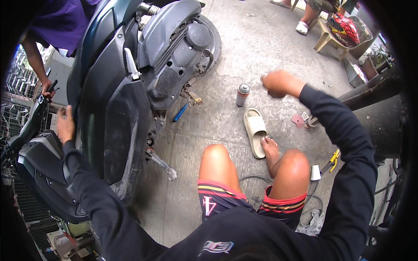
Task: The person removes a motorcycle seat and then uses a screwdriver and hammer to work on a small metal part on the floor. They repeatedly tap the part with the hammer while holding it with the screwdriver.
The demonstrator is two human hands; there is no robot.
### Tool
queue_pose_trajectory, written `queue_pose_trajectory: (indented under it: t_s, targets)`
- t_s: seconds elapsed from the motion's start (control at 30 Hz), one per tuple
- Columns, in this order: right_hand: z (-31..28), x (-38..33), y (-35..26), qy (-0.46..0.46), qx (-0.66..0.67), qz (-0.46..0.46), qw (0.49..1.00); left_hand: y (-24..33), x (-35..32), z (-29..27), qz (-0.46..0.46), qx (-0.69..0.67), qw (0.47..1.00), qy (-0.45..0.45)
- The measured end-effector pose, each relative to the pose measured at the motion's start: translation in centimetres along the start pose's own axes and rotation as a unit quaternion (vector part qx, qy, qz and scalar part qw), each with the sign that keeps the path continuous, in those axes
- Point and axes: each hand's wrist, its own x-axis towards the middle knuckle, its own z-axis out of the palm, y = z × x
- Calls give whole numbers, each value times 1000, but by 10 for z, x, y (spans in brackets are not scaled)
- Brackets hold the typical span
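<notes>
While the scooter (117, 100) is lying tipped on the concrete, the left hand (65, 124) is resting against its upper side panel, fingers curled; whether it is gripping an edge or only pressing cannot be told, since the palm is facing away. The right hand (278, 82) is hovering clear of the scooter, to its right, closed into a loose fist; a small pale bit is showing at the knuckles, too blurred to identify, so whether anything is being pinched is unclear.

A spray can (242, 95) is standing upright right of the scooter's rear wheel housing, just left of the right hand and not touching it. A blue-handled tool (180, 112) is lying close under the scooter's engine cover, its tip hidden by the bodywork. A beige slide (255, 132) is lying right of the scooter, below the can, with the person's bare foot (271, 152) touching its lower end. Yellow-handled pliers (331, 160) and a small white cup (315, 172) are sitting well right of the scooter, partly masked by the right sleeve.

Beyond the scooter's far side, another person in a purple shirt (56, 21) is being cut off by the frame edge; one hand (48, 89) is holding a dark object, hard to make out.
</notes>
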Motion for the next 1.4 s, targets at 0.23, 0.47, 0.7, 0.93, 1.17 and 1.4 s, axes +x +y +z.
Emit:
queue_pose_trajectory:
  t_s: [0.23,0.47,0.7,0.93,1.17,1.4]
  targets:
    - [127,91,-130,28,69,-242,967,34,-33,117,43,-1,983,177]
    - [122,267,-174,-98,819,86,559,67,-46,86,55,-5,983,177]
    - [78,330,-227,-2,925,108,364,66,-47,90,73,13,978,193]
    - [49,335,-202,-38,952,131,273,56,-45,96,61,9,985,162]
    - [68,316,-191,-30,970,75,229,60,-45,98,51,1,985,163]
    - [170,276,-240,177,804,128,554,59,-42,99,48,-2,985,167]
